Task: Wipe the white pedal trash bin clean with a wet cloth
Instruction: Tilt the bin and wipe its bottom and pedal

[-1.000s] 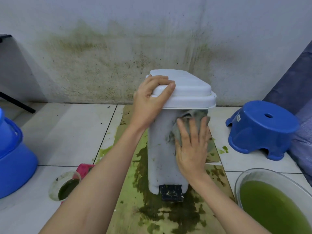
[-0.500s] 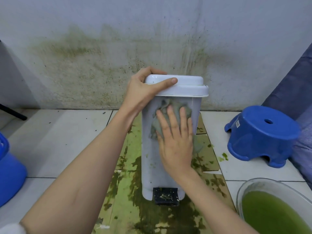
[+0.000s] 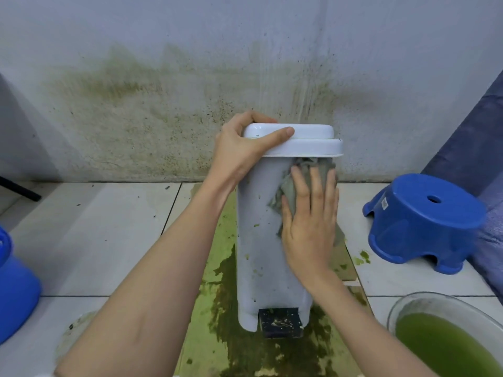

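Observation:
The white pedal trash bin stands upright on a green-stained floor strip, lid closed, its black pedal at the bottom front. Small green specks dot its front. My left hand grips the left corner of the lid, thumb along the lid's front edge. My right hand lies flat with straight fingers, pressing a grey wet cloth against the upper right of the bin's front, just under the lid rim.
A blue plastic stool sits to the right. A clear bowl of green liquid is at the bottom right. A blue bucket stands at the left edge. The stained wall is close behind the bin.
My right hand has slid the cloth rightwards and slightly up across the bin's front. My left hand keeps its grip on the lid. The view has shifted a little.

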Demonstrator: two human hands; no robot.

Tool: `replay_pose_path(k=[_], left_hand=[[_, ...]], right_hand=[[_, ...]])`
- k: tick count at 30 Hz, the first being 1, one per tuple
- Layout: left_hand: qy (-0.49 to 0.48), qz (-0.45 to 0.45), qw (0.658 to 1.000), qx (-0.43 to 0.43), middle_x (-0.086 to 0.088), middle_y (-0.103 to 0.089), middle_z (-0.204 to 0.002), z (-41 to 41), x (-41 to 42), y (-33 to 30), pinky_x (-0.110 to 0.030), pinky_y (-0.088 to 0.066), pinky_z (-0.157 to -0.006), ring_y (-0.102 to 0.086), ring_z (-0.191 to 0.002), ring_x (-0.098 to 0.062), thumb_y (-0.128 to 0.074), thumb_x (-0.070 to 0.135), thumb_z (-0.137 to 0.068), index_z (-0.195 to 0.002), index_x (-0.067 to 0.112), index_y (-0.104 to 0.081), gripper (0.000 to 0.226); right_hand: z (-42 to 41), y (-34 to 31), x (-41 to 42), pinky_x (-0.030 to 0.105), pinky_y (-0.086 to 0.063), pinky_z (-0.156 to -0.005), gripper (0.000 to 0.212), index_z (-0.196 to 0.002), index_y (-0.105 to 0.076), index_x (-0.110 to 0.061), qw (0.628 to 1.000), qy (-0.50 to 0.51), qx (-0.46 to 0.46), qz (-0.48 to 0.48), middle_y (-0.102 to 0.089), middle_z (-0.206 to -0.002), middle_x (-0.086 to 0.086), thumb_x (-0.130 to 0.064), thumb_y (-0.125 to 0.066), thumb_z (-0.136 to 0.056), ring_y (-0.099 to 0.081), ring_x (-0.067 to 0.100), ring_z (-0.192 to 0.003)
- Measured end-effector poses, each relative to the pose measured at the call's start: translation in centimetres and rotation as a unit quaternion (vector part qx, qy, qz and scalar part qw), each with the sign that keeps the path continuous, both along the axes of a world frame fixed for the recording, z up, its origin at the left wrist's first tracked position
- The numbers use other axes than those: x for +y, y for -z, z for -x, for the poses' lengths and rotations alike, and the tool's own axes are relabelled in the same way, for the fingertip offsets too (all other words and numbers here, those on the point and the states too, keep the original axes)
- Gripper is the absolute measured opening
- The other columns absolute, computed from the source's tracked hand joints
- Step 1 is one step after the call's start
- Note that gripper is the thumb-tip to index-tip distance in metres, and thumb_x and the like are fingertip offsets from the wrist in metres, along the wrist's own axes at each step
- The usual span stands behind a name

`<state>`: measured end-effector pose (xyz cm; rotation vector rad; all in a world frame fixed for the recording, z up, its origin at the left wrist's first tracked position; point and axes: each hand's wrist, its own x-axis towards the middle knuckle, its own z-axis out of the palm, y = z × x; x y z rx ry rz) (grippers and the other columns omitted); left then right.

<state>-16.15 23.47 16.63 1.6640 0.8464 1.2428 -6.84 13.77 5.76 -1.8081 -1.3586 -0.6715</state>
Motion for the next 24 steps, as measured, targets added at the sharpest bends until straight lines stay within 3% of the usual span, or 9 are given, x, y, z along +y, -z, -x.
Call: replay_pose_path(k=[3,6,9,13,15,18,21,24], left_hand=[[-0.014,0.005,1.0,0.0,0.006,-0.072,-0.094,0.3,0.4,0.2,-0.036,-0.054,-0.079,-0.066,-0.091,-0.014,-0.082,0.046,-0.06,-0.076,0.026,-0.071,0.028],[-0.025,0.011,1.0,-0.006,0.008,-0.072,-0.091,0.9,0.8,0.4,-0.03,-0.053,-0.072,-0.066,-0.084,-0.009,-0.081,0.045,-0.063,-0.078,0.026,-0.071,0.026],[-0.02,0.011,1.0,-0.007,0.007,-0.073,-0.091,1.0,0.9,0.4,-0.028,-0.051,-0.072,-0.064,-0.082,-0.008,-0.081,0.043,-0.064,-0.075,0.027,-0.071,0.021],[-0.001,-0.006,1.0,-0.005,0.001,-0.072,-0.091,0.0,0.2,0.3,-0.025,-0.05,-0.072,-0.062,-0.079,-0.007,-0.081,0.035,-0.068,-0.076,0.023,-0.072,0.017],[0.006,-0.007,1.0,-0.001,-0.001,-0.071,-0.093,-0.1,0.2,0.1,-0.023,-0.05,-0.07,-0.062,-0.079,-0.006,-0.081,0.032,-0.069,-0.078,0.019,-0.072,0.019],[0.02,0.01,1.0,0.004,0.006,-0.07,-0.086,0.4,0.6,-0.1,-0.019,-0.048,-0.066,-0.061,-0.075,-0.004,-0.082,0.032,-0.068,-0.079,0.018,-0.071,0.021],[0.017,0.03,0.999,0.001,0.008,-0.07,-0.083,0.8,0.8,-0.1,-0.019,-0.047,-0.062,-0.061,-0.072,-0.004,-0.083,0.032,-0.068,-0.077,0.021,-0.071,0.019],[0.023,0.032,0.999,0.0,0.005,-0.071,-0.086,0.8,0.8,-0.1,-0.019,-0.049,-0.062,-0.062,-0.073,-0.005,-0.083,0.033,-0.068,-0.076,0.023,-0.071,0.017]], right_hand=[[2.0,4.9,-2.1,0.044,-0.011,-0.117,0.056,-0.143,-0.026,-0.022,0.986,-0.044,-0.153,0.051,-0.014,-0.154,0.001,-0.025,-0.046,-0.091,-0.006,0.029,-0.145],[2.1,6.7,-3.5,0.041,-0.014,-0.114,0.05,-0.14,-0.038,-0.026,0.959,-0.089,-0.255,0.082,-0.028,-0.149,-0.002,-0.025,-0.046,-0.091,-0.005,0.025,-0.145],[1.6,3.9,-2.5,0.043,-0.015,-0.113,0.048,-0.137,-0.047,-0.025,0.961,-0.082,-0.251,0.081,-0.042,-0.145,0.002,-0.03,-0.045,-0.09,-0.025,0.027,-0.137],[1.5,-1.3,0.8,0.047,-0.017,-0.114,0.053,-0.14,-0.039,-0.016,0.994,-0.027,-0.103,0.007,-0.042,-0.146,0.008,-0.032,-0.049,-0.091,-0.024,0.029,-0.138],[2.5,-1.8,1.4,0.047,-0.016,-0.115,0.053,-0.14,-0.037,-0.015,0.997,0.0,-0.077,-0.004,-0.042,-0.145,0.009,-0.031,-0.048,-0.091,-0.023,0.029,-0.138],[3.3,1.8,-0.4,0.045,-0.011,-0.116,0.053,-0.141,-0.034,-0.017,0.989,-0.039,-0.138,0.032,-0.039,-0.148,0.006,-0.03,-0.044,-0.091,-0.019,0.03,-0.14],[2.6,6.9,-4.2,0.043,-0.012,-0.114,0.054,-0.14,-0.032,-0.021,0.968,-0.074,-0.216,0.103,-0.028,-0.149,0.0,-0.03,-0.043,-0.089,-0.003,0.024,-0.146],[1.0,6.9,-5.1,0.043,-0.009,-0.115,0.058,-0.148,-0.016,-0.021,0.973,-0.061,-0.19,0.119,-0.007,-0.158,-0.003,-0.037,-0.033,-0.096,0.006,0.019,-0.146]])
